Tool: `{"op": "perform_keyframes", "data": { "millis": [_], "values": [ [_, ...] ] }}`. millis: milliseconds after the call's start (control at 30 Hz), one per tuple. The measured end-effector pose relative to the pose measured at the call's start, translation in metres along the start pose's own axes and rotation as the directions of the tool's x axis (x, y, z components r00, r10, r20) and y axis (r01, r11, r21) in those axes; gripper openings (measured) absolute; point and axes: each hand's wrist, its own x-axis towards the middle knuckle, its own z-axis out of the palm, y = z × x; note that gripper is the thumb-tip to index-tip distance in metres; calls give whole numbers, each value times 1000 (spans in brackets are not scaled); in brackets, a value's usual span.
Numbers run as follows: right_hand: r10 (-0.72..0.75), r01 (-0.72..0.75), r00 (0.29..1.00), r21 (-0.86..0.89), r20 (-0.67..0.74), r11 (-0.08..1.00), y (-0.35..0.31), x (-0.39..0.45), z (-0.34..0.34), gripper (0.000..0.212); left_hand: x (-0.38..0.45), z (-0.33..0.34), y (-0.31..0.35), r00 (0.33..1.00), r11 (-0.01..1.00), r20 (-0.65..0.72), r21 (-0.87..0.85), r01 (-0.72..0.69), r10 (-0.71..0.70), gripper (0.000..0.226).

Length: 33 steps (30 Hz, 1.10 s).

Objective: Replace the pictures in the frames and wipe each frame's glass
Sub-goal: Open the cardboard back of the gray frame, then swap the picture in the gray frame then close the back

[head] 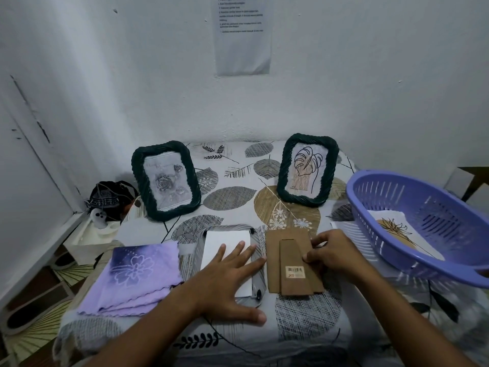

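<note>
Left hand [227, 282] was laid flat, open, on white paper [225, 242]; backing board [291, 263] beside it was pinched by right hand [330, 252].

A small sticker [295, 271] on the brown cardboard backing board [291, 263] carried a barcode with what looked like "200" printed beneath it, though the digits were too small to be sure. A white sheet of paper [243, 35] taped to the wall bore several lines of printed text, too blurred to read. Nothing else showed any lettering
</note>
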Motion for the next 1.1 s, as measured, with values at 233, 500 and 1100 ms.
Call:
{"op": "perform_keyframes", "data": {
  "millis": [233, 500, 1100],
  "values": [
    [-10, -14, 997, -301, -76, 954, -2, -1, 3, 29, 0, 0, -1, 1000, 1000, -9, -24, 4, -4, 105],
    [-157, 151, 988, 208, 11, 966, -36, -13, 17, 20, -20, -24, -9, 958, 941, -207, -313, 130, -201, 95],
    [-121, 108, 992, 236, 39, 966, -61, -23, 67, 20, -43, -13, -28, 883, 535, -215, -843, 48, -418, 95]
  ]
}}
